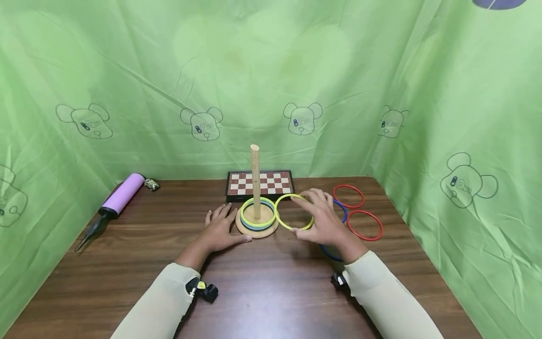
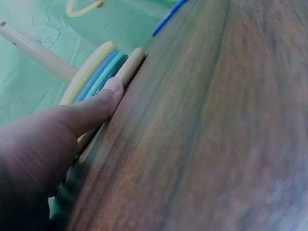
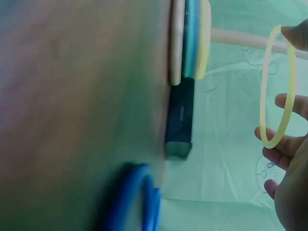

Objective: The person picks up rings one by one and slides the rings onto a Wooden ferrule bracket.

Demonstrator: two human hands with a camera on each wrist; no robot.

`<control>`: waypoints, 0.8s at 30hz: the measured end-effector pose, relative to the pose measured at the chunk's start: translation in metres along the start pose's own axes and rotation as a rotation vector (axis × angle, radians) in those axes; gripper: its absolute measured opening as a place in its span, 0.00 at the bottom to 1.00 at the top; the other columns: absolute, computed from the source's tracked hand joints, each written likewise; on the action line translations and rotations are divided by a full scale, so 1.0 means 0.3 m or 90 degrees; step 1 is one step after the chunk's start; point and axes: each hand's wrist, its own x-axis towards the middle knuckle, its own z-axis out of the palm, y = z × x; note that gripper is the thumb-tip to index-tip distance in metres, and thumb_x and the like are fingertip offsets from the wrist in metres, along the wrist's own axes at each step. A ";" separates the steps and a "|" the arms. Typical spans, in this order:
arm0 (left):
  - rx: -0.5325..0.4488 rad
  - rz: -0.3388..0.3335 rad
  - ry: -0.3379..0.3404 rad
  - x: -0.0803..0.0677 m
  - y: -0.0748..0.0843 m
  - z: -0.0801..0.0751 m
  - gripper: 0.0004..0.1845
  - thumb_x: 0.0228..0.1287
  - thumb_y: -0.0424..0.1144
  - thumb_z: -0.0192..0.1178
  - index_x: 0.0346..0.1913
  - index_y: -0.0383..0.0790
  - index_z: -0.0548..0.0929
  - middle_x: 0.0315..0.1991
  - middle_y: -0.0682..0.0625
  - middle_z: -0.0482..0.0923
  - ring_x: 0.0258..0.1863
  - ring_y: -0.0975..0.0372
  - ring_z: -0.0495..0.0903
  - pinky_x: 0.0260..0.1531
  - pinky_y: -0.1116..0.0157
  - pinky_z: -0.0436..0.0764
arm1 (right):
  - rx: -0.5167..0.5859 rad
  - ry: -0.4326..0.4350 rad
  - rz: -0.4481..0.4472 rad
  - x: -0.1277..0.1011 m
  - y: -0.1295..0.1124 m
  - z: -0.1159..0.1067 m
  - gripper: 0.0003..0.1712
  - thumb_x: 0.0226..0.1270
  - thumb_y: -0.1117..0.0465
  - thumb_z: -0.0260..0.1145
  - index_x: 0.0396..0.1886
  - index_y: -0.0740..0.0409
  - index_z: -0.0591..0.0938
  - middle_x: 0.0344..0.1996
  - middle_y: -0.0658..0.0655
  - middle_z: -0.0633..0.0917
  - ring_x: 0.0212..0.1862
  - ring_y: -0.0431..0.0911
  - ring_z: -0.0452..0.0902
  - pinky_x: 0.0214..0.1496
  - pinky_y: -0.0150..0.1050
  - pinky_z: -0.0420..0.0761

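Yellow ring (image 1: 295, 212) hangs just above the table (image 1: 271, 292), pinched at its rim by the fingertips of the right hand (image 1: 323, 221), which sits at 3 o'clock from the wooden peg (image 1: 255, 181). In the right wrist view the ring (image 3: 278, 86) is clear of the tabletop, with fingers (image 3: 284, 144) curled at its edge. Its near rim lies just beside the round wooden base (image 1: 257, 228) of the peg, at about 3 o'clock. Stacked rings (image 1: 257, 214) in yellow, blue and teal already lie around the peg on the base. The left hand (image 1: 220, 230) rests flat on the table at 9 o'clock from the base, fingers straight, thumb (image 2: 103, 98) touching the base edge. A blue ring (image 1: 340, 209) lies partly under the right hand; 2 red rings (image 1: 348, 196) (image 1: 364, 225) lie on the table at 3 o'clock, well apart from the peg. At 12 o'clock, behind the peg, is a checkerboard (image 1: 271, 182). At 9 o'clock, far off, lies a purple pump (image 1: 114, 200). Green cloth (image 1: 271, 70) surrounds the table.
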 end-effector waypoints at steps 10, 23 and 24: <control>-0.009 -0.002 0.003 -0.007 0.004 0.003 0.63 0.59 0.79 0.68 0.85 0.38 0.66 0.88 0.33 0.53 0.89 0.37 0.49 0.80 0.24 0.43 | -0.010 0.052 0.009 0.129 -0.051 -0.095 0.53 0.48 0.36 0.80 0.76 0.52 0.81 0.66 0.64 0.82 0.72 0.61 0.69 0.74 0.72 0.60; -0.025 0.016 0.025 -0.010 0.003 0.010 0.64 0.57 0.78 0.71 0.84 0.35 0.67 0.87 0.30 0.55 0.87 0.34 0.51 0.79 0.23 0.43 | -0.042 0.053 -0.014 0.260 -0.077 -0.206 0.56 0.51 0.35 0.78 0.78 0.58 0.78 0.67 0.63 0.80 0.74 0.61 0.66 0.75 0.71 0.58; -0.022 0.015 0.026 -0.011 0.004 0.008 0.63 0.57 0.78 0.71 0.84 0.35 0.68 0.87 0.31 0.55 0.87 0.34 0.51 0.79 0.23 0.43 | -0.041 0.058 -0.016 0.269 -0.078 -0.213 0.55 0.51 0.36 0.78 0.77 0.58 0.78 0.67 0.63 0.80 0.74 0.61 0.67 0.75 0.71 0.58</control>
